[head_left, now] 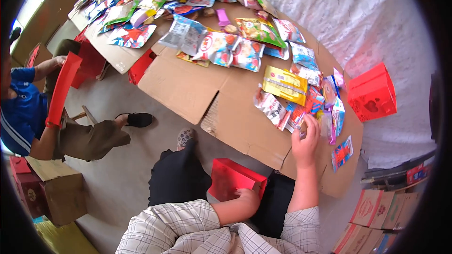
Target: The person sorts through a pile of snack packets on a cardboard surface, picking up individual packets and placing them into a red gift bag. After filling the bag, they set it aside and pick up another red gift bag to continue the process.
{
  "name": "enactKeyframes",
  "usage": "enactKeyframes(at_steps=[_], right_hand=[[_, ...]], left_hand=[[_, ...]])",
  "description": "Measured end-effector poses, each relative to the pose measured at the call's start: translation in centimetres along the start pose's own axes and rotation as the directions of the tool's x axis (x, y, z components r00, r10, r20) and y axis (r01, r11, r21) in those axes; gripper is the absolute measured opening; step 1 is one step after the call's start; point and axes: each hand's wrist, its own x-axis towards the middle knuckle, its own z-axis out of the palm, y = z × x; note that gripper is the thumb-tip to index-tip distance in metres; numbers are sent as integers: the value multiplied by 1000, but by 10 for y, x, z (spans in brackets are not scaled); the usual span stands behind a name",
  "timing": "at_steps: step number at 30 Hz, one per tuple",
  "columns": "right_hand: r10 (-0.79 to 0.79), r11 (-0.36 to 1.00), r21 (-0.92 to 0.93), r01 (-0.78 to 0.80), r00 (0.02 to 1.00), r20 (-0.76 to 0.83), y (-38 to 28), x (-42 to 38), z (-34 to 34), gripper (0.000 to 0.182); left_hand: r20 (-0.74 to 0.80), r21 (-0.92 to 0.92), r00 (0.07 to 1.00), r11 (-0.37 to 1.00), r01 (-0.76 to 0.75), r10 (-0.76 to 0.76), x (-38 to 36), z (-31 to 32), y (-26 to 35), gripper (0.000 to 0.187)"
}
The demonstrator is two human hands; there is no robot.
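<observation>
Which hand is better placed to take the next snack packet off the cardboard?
Probably the right hand: it is at the snack packets, while the left hand is lower, on the red container.

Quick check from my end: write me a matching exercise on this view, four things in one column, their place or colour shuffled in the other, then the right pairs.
Column one
1. Left hand
2. Right hand
3. Red box with the heart
4. Co-worker's shoe

Column two
A. Black
B. At the snack packets on the cardboard
C. At the red box between the knees
D. Beside the cardboard, by the white sheet

Pairs: 1-C, 2-B, 3-D, 4-A
</observation>
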Motion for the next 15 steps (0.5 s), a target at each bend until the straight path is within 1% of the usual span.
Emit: enactKeyframes(at_steps=[1,2,3,4,5,6,7,8,10,11,13,15], right_hand=[[-37,999,3,37,999,24,-8,2,3,48],[-59,998,8,59,998,27,-16,2,5,48],[-129,992,19,128,990,55,-25,4,9,49],[-195,981,32,193,977,82,-34,9,14,49],[-247,968,61,242,963,109,-52,21,15,51],[-252,967,59,247,961,111,-63,33,18,51],[-327,945,59,322,931,163,-71,46,22,53],[-399,916,60,396,891,216,-76,62,25,54],[-482,874,45,483,854,197,-86,106,35,52],[-512,858,46,512,842,172,-91,130,43,51],[-483,876,78,477,856,186,-96,174,60,49],[-428,898,181,400,889,160,-93,213,92,44]], left_hand=[[-12,-15,1000,1000,2,-2,6,2,2,61],[112,115,993,992,-53,40,16,4,4,66],[236,233,970,965,-120,63,30,6,6,71],[222,219,973,969,-112,62,44,11,12,71],[286,277,957,952,-129,47,57,20,19,72],[351,338,936,929,-155,28,63,23,21,73],[307,367,946,904,-219,104,29,6,11,67],[304,368,946,902,-225,112,31,6,13,67],[411,424,911,882,-207,17,42,5,23,55],[405,423,914,882,-209,23,40,3,23,55],[281,368,949,897,-246,145,28,-4,20,54],[255,360,953,899,-251,164,7,-19,13,53]])
